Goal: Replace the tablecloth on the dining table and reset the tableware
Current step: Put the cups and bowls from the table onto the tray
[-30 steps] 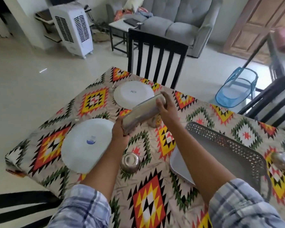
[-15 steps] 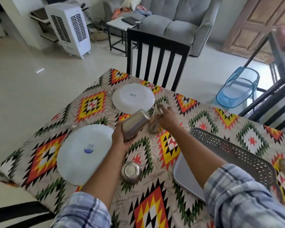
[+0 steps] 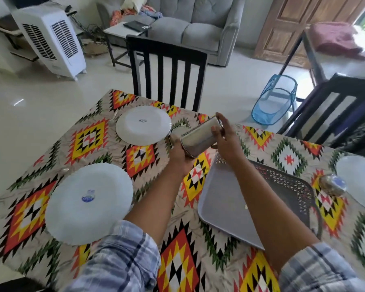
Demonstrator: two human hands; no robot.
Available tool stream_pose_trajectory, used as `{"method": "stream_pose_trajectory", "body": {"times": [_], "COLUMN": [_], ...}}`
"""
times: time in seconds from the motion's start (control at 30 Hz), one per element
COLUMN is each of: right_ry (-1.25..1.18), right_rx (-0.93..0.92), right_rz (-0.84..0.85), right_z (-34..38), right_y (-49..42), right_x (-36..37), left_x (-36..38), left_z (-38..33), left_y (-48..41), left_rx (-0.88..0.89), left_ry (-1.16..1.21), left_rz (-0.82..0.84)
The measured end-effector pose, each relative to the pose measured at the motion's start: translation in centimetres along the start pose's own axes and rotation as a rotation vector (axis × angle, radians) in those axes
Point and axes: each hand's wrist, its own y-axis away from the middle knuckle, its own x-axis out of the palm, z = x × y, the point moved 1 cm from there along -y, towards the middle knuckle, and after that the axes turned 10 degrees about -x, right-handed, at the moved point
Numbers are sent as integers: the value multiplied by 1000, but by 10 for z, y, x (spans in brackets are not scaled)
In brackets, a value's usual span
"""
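Note:
A patterned tablecloth [image 3: 89,142] covers the table. My left hand [image 3: 182,159] grips a steel tumbler [image 3: 198,139] from below and holds it tilted above the cloth. My right hand [image 3: 227,140] pinches its far end with thumb and fingers. Behind the held one, a second steel tumbler [image 3: 176,133] stands next to the far white plate [image 3: 143,125]. Another white plate [image 3: 89,204] lies face down at the near left. At the right, a third plate [image 3: 358,182] has a steel bowl [image 3: 332,185] on its edge.
A grey tray [image 3: 226,209] and a black perforated basket [image 3: 289,186] lie under my right forearm. One black chair [image 3: 167,68] stands at the far side, another [image 3: 333,110] at the right. On the floor beyond is a blue basket [image 3: 274,102].
My right hand drew one tumbler off the stack, stood it by the far plate and returned to the tumbler in my left hand. The small bowl near my left arm is now hidden.

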Motion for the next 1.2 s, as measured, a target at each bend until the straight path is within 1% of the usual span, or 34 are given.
{"method": "stream_pose_trajectory", "body": {"times": [0.13,0.2,0.27,0.43,0.6,0.63,0.73,0.77,0.8,0.83,0.87,0.9,0.93,0.97,1.0,1.03,1.1,1.13,1.2], "right_ry": [149,188,222,227,304,309,308,351,450,568,644,649,587,498,420,393,419,431,455], "right_rx": [30,45,63,144,121,112,148,171,178,156,98,17,-58,-104,-112,-97,-97,-134,-247], "right_rz": [-26,21,84,61,263,288,328,351,363,339,273,187,146,178,275,419,714,826,968], "right_z": [-29,-39,-49,-65,-73,-75,-72,-70,-64,-56,-45,-31,-15,1,15,25,37,39,36], "right_y": [11,21,32,47,55,57,56,54,53,50,50,49,50,52,57,65,89,104,134], "right_x": [-54,-67,-68,-62,-41,-35,-29,-28,-28,-28,-24,-18,-7,8,29,51,98,119,154], "left_x": [38,45,45,37,29,30,30,28,22,15,4,-9,-23,-38,-56,-72,-106,-121,-143], "left_z": [45,66,80,89,86,84,69,61,52,41,31,21,13,4,-5,-13,-28,-32,-38], "left_y": [-10,-13,-14,-18,0,4,9,11,13,15,17,18,19,20,21,24,31,35,42], "left_rx": [-167,-220,-260,-276,-335,-309,-152,-105,-56,-16,12,30,39,43,58,81,120,124,124], "left_ry": [-168,-253,-303,-357,-624,-661,-708,-697,-686,-677,-676,-675,-662,-651,-663,-717,-880,-932,-986], "left_rz": [-35,-81,-106,-159,-87,-97,-142,-156,-178,-207,-254,-317,-388,-466,-557,-662,-871,-945,-999]}}
